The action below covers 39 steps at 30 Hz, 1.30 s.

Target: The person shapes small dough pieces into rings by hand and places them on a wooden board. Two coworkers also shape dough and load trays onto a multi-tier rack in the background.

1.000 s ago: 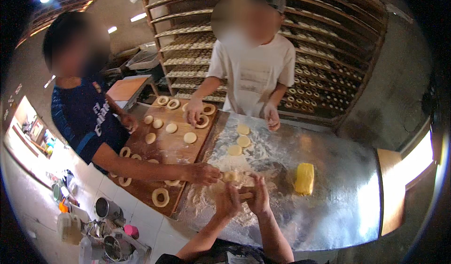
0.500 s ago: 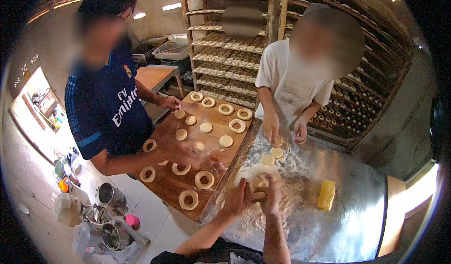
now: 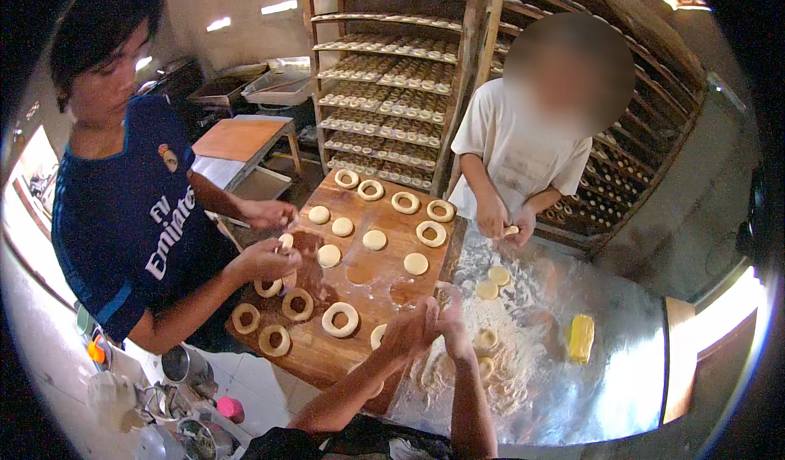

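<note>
My left hand (image 3: 415, 323) and my right hand (image 3: 448, 323) meet, fingers bent and pressed together, over the seam between a wooden board (image 3: 360, 276) and a floury metal table (image 3: 605, 403); whatever is between them is too small to make out. A dough ring (image 3: 339, 319) lies just left of them among several other rings and flat dough discs (image 3: 374, 240) on the board. To their right, a pile of flour (image 3: 511, 378) holds pieces of dough (image 3: 486, 339). Two dough discs (image 3: 498, 277) lie farther back, and a yellow block (image 3: 581, 338) sits at the right.
A co-worker (image 3: 123, 206) in dark blue handles dough at left; another (image 3: 507, 141) in white holds dough across the table. Tall racks (image 3: 380, 47) of shaped dough stand behind. A low table (image 3: 225, 137) is at back left, and pots (image 3: 184, 366) crowd the floor at lower left.
My hands have left the dough in the flour and moved up toward the board. Both co-workers have brought their own hands together around dough pieces. The view has shifted.
</note>
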Available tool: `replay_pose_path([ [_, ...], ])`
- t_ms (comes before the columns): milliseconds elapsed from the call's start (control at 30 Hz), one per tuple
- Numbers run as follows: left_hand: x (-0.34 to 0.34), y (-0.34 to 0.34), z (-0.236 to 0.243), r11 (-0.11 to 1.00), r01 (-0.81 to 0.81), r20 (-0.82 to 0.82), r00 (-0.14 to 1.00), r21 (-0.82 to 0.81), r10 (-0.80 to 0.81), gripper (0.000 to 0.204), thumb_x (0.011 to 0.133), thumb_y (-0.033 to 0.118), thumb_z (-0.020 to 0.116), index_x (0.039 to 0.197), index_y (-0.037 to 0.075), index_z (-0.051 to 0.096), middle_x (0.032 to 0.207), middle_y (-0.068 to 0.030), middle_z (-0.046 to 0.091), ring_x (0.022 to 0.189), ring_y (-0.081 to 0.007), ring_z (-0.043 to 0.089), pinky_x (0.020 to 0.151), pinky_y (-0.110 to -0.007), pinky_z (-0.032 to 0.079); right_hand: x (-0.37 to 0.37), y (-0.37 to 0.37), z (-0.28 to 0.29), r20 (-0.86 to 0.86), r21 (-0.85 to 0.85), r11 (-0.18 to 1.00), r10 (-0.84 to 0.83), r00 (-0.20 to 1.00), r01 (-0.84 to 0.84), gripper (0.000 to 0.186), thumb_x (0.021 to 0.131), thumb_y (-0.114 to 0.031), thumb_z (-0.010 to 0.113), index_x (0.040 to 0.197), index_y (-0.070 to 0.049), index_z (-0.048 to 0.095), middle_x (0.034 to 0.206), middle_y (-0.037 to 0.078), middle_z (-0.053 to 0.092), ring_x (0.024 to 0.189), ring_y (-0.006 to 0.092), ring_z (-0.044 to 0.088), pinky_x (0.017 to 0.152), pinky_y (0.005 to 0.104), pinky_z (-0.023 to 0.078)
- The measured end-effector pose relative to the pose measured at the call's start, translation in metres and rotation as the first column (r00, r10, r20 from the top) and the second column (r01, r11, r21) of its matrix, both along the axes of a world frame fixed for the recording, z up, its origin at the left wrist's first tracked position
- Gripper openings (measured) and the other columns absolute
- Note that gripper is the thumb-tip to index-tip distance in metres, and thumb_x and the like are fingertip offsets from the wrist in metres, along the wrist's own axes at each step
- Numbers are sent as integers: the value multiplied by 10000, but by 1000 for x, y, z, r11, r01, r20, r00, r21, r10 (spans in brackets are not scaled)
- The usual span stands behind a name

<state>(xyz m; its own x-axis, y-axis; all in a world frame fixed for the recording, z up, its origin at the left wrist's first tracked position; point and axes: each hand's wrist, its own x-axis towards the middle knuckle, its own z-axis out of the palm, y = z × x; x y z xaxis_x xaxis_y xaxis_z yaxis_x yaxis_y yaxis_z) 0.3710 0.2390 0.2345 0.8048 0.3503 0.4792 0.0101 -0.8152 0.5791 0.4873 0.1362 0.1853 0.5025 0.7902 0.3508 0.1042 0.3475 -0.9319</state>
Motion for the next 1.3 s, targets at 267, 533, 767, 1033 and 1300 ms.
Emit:
replay_pose_path([
  [267, 11, 45, 0, 926, -16, -177, 983, -377, -55, 356, 1061, 401, 347, 1211, 106, 478, 809, -286, 644, 745, -515, 630, 647, -598, 466, -3, 26, 27, -253, -55, 998, -4, 968, -10, 555, 1014, -367, 549, 1466, -101, 368, 1348, 142, 518, 1262, 187, 494, 1058, 364, 401],
  [533, 61, 101, -19, 975, -219, -294, 930, 35, 219, 505, 993, 379, 516, 1331, 12, 438, 1085, -270, 637, 1002, -440, 627, 816, -596, 466, 34, 87, 20, 290, -554, 630, -467, 835, 545, 711, 1001, -565, 458, 1476, -56, 316, 1294, 244, 574, 1171, 324, 582, 970, 450, 455],
  [767, 35, 115, -32, 976, -164, -507, 835, 144, 215, 633, 879, 281, 675, 1421, 83, 417, 1226, -217, 557, 1147, -410, 550, 906, -585, 453, 20, 79, 11, 509, -784, 365, -84, 857, 501, 879, 845, -337, 690, 1516, -98, 173, 1237, 354, 572, 1169, 496, 566, 1009, 529, 459],
  [1033, 34, 118, -33, 972, -131, -577, 786, 197, 223, 676, 863, 250, 690, 1457, 117, 394, 1247, -210, 532, 1161, -402, 526, 917, -573, 442, 13, 58, 28, 380, -797, 473, -91, 921, 376, 1004, 843, -326, 725, 1566, -152, 52, 1307, 373, 520, 1225, 491, 529, 1055, 535, 426],
  [1300, 34, 55, -9, 999, -21, -193, 981, 44, 29, 483, 889, 223, 669, 1295, 55, 469, 987, -219, 627, 907, -405, 616, 789, -497, 500, 25, -104, 7, 613, -732, 53, -385, 690, 680, 453, 864, -394, 710, 1163, -59, 652, 1180, 250, 649, 1117, 424, 607, 923, 489, 494],
])
